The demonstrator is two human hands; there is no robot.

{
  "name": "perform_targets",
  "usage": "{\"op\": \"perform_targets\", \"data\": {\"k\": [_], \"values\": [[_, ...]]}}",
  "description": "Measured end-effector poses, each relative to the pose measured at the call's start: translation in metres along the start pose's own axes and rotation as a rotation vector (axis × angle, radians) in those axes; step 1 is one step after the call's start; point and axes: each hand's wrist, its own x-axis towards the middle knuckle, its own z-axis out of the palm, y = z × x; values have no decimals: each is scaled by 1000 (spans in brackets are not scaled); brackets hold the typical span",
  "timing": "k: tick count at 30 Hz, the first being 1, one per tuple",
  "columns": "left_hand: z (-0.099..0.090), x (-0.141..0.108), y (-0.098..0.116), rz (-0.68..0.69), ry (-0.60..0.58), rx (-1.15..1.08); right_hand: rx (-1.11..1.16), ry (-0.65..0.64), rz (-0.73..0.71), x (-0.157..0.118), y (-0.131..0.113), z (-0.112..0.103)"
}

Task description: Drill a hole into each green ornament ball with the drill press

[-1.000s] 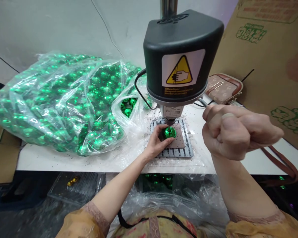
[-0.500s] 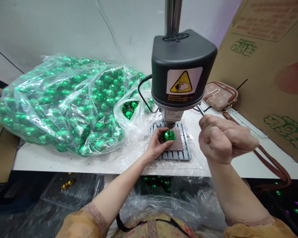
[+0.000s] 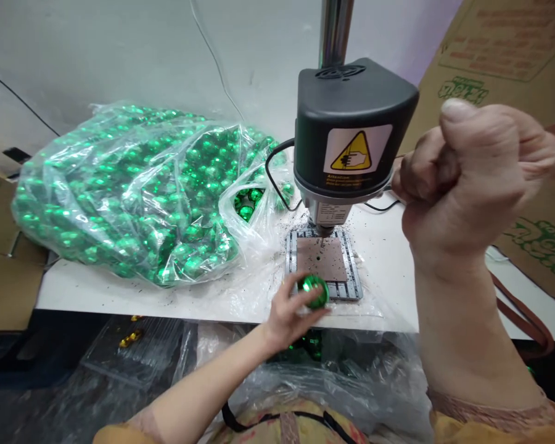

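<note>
Between the thumb and fingers of my left hand (image 3: 292, 308) is a shiny green ball (image 3: 315, 292), held just over the front edge of the drill press base (image 3: 354, 271). A square brown board (image 3: 330, 262) with a small dark hole lies on that base. Above it hangs the black drill press head (image 3: 356, 117), its thin bit pointing down, apart from the ball. To the right of the head, my right hand (image 3: 472, 172) is raised and closed around the press's feed lever, which the fist mostly hides.
A big clear plastic bag (image 3: 134, 191) of green balls fills the table's left side, its opening toward the press. Cardboard boxes stand at right (image 3: 531, 80) and left (image 3: 4, 246). Dark shavings speckle the white table (image 3: 97, 283). Below the front edge, clear plastic (image 3: 361, 370) covers more green balls.
My left hand has drawn the green ball off the brown board, toward me from under the bit. My right fist has risen with the lever. The view has shifted slightly.
</note>
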Motion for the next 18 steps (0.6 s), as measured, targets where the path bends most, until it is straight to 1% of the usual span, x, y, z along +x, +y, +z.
{"op": "perform_targets", "data": {"k": [2,3,4,5,6,7,8,9,10,11,12,13,14,15,17,18], "values": [[-17,-35,10,199,-207,77,-9,0,-1,-2,1,0],[-25,-50,13,272,-325,128,-11,3,4,-2,1,0],[-34,-64,16,327,-444,177,-11,9,8,-3,1,0],[-42,-74,17,357,-533,221,-13,18,13,-3,0,1],[-49,-81,17,366,-587,256,-14,27,12,-2,0,1],[-56,-82,16,371,-598,268,-18,34,12,-2,-1,2],[-62,-78,13,371,-561,258,-25,43,13,-2,-1,2],[-68,-67,8,353,-484,234,-31,47,14,-2,-2,2],[-74,-50,0,329,-386,204,-40,49,21,-2,-3,2],[-79,-28,-10,286,-288,177,-51,51,27,-3,-3,2],[-84,-1,-22,192,-194,175,-60,53,34,-3,-4,1],[-89,29,-35,90,-136,224,-64,57,40,-4,-5,1],[-93,60,-50,-48,-131,312,-68,58,46,-4,-6,1],[-97,91,-65,-209,-152,412,-73,60,54,-4,-7,1],[-103,142,-93,-557,-284,602,-83,62,76,-5,-8,1],[-104,161,-105,-621,-304,632,-89,61,86,-5,-9,1]]}}
